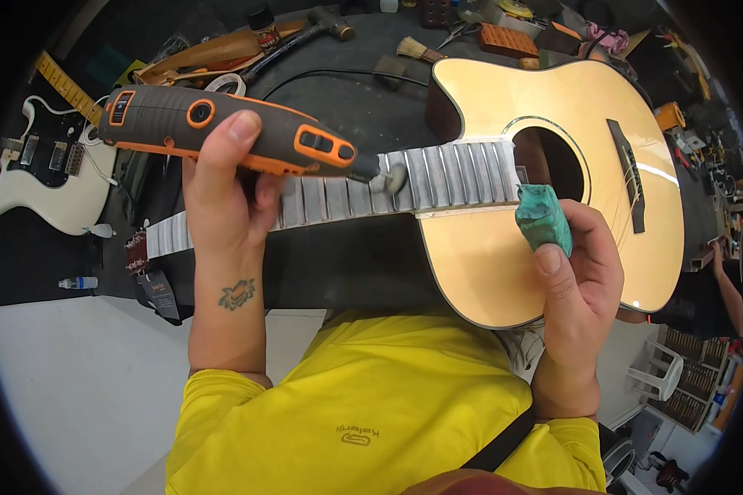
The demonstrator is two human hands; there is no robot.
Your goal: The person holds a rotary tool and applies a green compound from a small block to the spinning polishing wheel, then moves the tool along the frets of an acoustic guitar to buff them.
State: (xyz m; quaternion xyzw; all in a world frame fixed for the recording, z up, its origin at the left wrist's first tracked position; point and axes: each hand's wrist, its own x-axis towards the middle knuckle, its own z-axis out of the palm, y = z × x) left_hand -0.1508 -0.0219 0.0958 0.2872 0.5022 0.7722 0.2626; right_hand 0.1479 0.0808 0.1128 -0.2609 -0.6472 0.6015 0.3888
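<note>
My left hand (227, 181) is closed around a black and orange rotary tool (248, 132), held over the guitar neck. A small round polishing wheel (397, 177) at its tip points right, over the frets. Between the thumb and fingers of my right hand (582, 276) is a green block of polishing compound (542, 216), close to the end of the fretboard. Beneath both lies an acoustic guitar (487, 280) with a pale top and a dark soundhole. Silvery masking tape (462, 175) covers its fretboard between the frets. Whether the wheel touches the fretboard, I cannot tell.
A white electric guitar (66, 181) lies at the left of the dark bench. Along the back are a hammer (330, 25), a brush (418, 49), a tape roll (225, 84) and a black cable (330, 73). At the far right, another person's arm (728, 289) shows.
</note>
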